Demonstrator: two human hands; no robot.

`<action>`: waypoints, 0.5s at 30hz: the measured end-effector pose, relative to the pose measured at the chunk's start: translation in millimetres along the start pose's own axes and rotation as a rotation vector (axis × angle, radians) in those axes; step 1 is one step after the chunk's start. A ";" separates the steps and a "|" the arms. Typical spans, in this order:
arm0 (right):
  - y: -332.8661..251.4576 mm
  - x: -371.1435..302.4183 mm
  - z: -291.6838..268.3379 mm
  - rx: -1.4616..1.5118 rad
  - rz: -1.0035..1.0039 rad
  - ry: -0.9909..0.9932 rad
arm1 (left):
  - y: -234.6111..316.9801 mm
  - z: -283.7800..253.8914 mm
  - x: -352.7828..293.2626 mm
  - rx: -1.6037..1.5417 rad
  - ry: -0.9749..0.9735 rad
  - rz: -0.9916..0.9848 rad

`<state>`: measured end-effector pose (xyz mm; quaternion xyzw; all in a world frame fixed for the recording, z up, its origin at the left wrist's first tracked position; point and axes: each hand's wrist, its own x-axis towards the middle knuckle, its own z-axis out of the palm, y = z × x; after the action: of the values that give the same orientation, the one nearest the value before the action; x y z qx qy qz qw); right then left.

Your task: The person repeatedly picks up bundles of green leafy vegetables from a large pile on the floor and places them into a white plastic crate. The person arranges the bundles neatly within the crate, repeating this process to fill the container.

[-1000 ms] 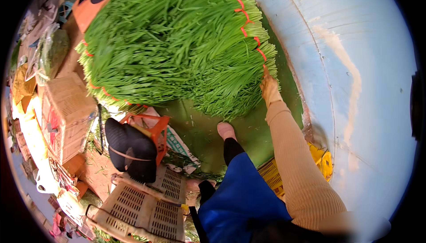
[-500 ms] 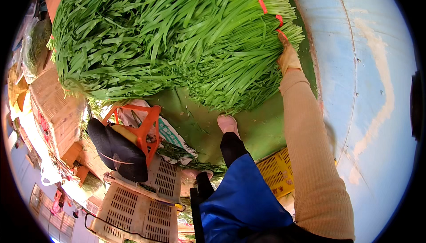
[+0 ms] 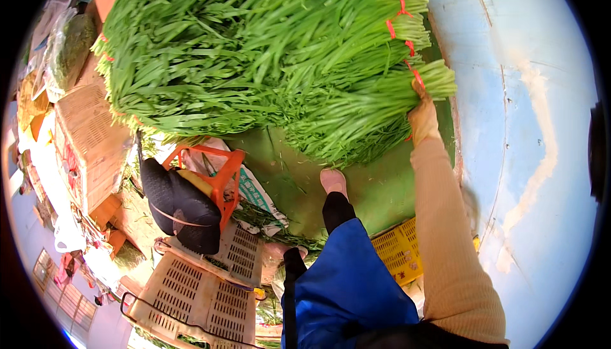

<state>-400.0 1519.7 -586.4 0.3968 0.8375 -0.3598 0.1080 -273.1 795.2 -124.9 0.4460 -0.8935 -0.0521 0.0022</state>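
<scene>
A big heap of green Chinese chives (image 3: 254,62) in bundles tied with red bands fills the top of the view, pale stem ends facing right. My right hand (image 3: 423,116), in a tan glove, is closed on the chive bundle (image 3: 439,80) at the heap's near right corner, beside its red band (image 3: 415,74). This bundle's stem ends stick out farther right than the others. The fingers are partly hidden by the stems. My left hand is not in view.
An orange stool (image 3: 232,177) with a black padded seat (image 3: 181,206) stands at the left. Beige slotted crates (image 3: 191,298) lie at the lower left, and a yellow crate (image 3: 398,253) is behind my right arm. A blue wall (image 3: 522,126) rises at the right.
The near right bundle has shifted out to the right, its stems now past the rest. My right hand has moved slightly right and nearer, and the whole view has shifted a little.
</scene>
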 end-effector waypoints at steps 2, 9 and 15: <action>-59.0 -44.4 5.4 0.596 0.120 0.207 | -10.7 -15.7 -12.1 -0.020 0.048 -0.006; -184.9 -202.5 -44.8 0.949 -0.370 0.250 | -57.7 -41.5 -9.6 -0.276 0.238 0.107; -342.6 -386.8 -136.9 0.895 -0.507 -0.282 | -13.8 -120.0 0.1 -0.380 0.126 0.720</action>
<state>-384.0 1240.9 -130.6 0.1373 0.6491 -0.7465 -0.0507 -256.2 776.0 -6.8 0.0986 -0.9651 -0.1848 0.1575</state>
